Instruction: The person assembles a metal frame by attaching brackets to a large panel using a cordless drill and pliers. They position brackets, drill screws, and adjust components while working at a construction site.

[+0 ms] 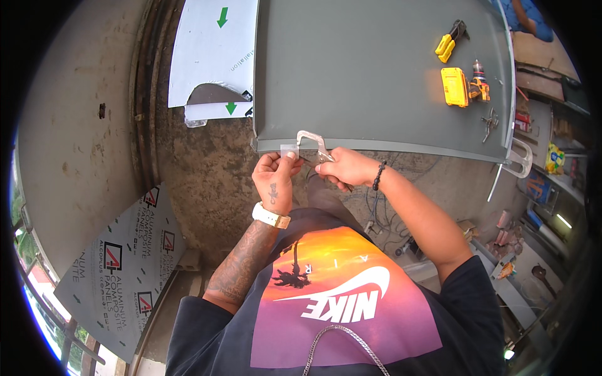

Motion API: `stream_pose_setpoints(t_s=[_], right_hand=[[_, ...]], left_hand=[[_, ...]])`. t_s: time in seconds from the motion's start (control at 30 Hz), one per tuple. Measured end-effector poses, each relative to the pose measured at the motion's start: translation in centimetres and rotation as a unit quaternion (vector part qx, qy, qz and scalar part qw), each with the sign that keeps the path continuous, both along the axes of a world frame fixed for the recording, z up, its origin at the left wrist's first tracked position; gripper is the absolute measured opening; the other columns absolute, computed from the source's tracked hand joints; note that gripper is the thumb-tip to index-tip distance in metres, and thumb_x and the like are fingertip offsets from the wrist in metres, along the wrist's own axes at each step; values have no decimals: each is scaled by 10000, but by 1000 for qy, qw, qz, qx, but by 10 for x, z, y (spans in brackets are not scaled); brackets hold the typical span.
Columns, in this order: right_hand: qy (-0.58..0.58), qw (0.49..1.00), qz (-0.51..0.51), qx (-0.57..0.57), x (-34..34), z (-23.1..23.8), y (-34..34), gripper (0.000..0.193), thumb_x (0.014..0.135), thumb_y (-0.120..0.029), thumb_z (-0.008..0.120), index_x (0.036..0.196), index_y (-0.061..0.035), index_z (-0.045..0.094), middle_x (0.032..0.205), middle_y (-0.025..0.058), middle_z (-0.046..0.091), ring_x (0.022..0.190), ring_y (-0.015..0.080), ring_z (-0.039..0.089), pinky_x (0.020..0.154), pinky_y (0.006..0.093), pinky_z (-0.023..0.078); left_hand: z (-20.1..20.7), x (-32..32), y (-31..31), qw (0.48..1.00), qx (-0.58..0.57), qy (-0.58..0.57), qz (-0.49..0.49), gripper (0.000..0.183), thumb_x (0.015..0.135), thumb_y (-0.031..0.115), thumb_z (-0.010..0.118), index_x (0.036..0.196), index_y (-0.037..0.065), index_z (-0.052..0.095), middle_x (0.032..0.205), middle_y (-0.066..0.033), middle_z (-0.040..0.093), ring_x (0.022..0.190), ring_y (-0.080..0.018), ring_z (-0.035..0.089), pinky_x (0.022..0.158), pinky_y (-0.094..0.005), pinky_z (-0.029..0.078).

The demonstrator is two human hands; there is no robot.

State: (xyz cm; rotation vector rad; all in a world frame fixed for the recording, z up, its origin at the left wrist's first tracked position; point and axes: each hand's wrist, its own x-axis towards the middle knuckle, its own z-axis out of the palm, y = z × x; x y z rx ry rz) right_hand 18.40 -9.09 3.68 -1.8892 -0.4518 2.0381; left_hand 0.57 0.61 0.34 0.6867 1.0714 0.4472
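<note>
My right hand point(346, 168) is wrapped round the handles of a metal locking C-clamp point(311, 137). The clamp's curved jaw reaches over the near edge of a large grey panel point(370, 75) with folded rims. Between thumb and fingers my left hand point(276, 174) pinches a small pale square piece point(289, 150) against that same edge, right beside the jaw. Whether the jaw grips the piece I cannot tell. A second locking clamp point(522, 158) sits at the panel's right corner.
On the panel lie a yellow-and-black tool point(446, 47), a cordless drill point(478, 81) with a yellow battery, and a small metal tool point(490, 124). A white film-covered sheet point(207, 50) adjoins its left side. Cables point(382, 213) cross the floor. Another person's arm point(522, 15) shows far right.
</note>
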Motion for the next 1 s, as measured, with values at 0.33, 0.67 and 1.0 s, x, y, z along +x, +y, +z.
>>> stream_pose_setpoints(t_s=[0.33,0.67,1.0], right_hand=[[40,999,2,-28,8,11,8,297,1020,-292,603,921,-15,643,650,5,577,532,117,601,466,305,489],[-79,992,96,-37,1,30,24,425,940,-351,745,1120,26,669,619,40,592,464,142,564,444,323,455],[-9,996,81,-42,16,21,15,324,948,-323,735,1001,-14,657,714,23,623,580,110,611,531,296,495]], left_hand=[[0,1,-1,1000,4,-2,11,199,955,64,711,1069,-88,650,950,-138,751,829,-198,756,742,-291,607],[0,1,-1,1000,7,3,10,188,956,69,710,1050,-81,648,947,-140,752,832,-199,756,740,-296,606],[2,0,-1,1000,0,1,3,187,970,81,703,1082,-62,658,965,-112,750,856,-198,750,747,-298,588]])
